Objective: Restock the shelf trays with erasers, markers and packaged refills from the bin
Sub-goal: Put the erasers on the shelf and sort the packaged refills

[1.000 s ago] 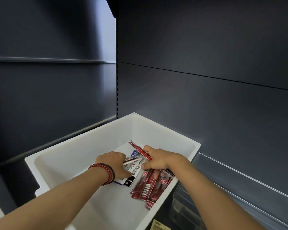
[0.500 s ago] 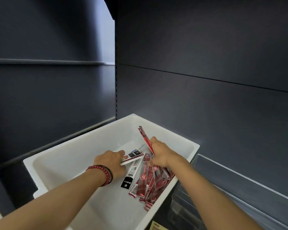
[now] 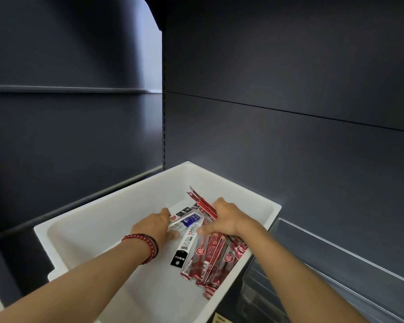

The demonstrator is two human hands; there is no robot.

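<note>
A white plastic bin (image 3: 84, 229) sits in front of me and both hands reach into it. My right hand (image 3: 224, 220) grips a red refill packet (image 3: 202, 202) that sticks up and back from its fingers. My left hand (image 3: 153, 227), with a red bead bracelet at the wrist, holds white, black and blue refill packets (image 3: 187, 217) by their near end. More red refill packets (image 3: 210, 259) lie piled along the bin's right side, under my right forearm. A black-and-white packet (image 3: 184, 249) lies flat between the two hands.
A clear plastic shelf tray (image 3: 336, 264) stands to the right of the bin, below my right arm. Dark shelf back panels (image 3: 289, 89) rise behind. A dark shelf edge (image 3: 79, 197) runs along the left of the bin.
My right hand has raised the red packet so it points up and back. My left hand has pushed forward and now holds the white, black and blue packets fanned out.
</note>
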